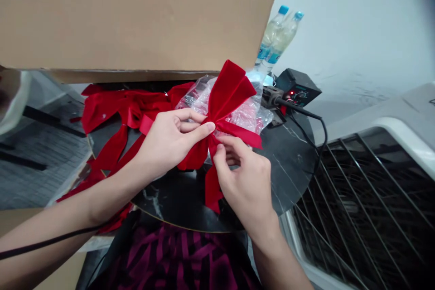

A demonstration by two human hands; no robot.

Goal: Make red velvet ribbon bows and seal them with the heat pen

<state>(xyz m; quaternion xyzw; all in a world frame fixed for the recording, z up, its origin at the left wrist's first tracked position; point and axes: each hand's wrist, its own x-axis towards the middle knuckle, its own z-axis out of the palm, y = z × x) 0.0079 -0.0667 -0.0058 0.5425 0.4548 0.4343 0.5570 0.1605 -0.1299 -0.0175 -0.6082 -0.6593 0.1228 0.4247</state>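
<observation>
A red velvet bow (pixel 228 93) is held up over the dark round table, its loops and tails spread around a pinched centre. My left hand (pixel 175 138) pinches the bow at its middle, thumb in front and fingers behind. Just below and to the right, my right hand (pixel 243 165) pinches the bow near its knot between thumb and fingertips. Behind the bow lies a clear plastic bag (pixel 244 115) with something reddish inside. A pile of other red velvet bows (pixel 108 108) lies on the table to the left.
A large cardboard box (pixel 136 18) stands at the back. Two plastic bottles with blue caps (pixel 282 36) are beside it. At the right sit a black control box (pixel 297 87) with a lit red lamp and cable, and a heater or fan with a wire grille (pixel 367 204). The marble-patterned tabletop (pixel 288 172) curves.
</observation>
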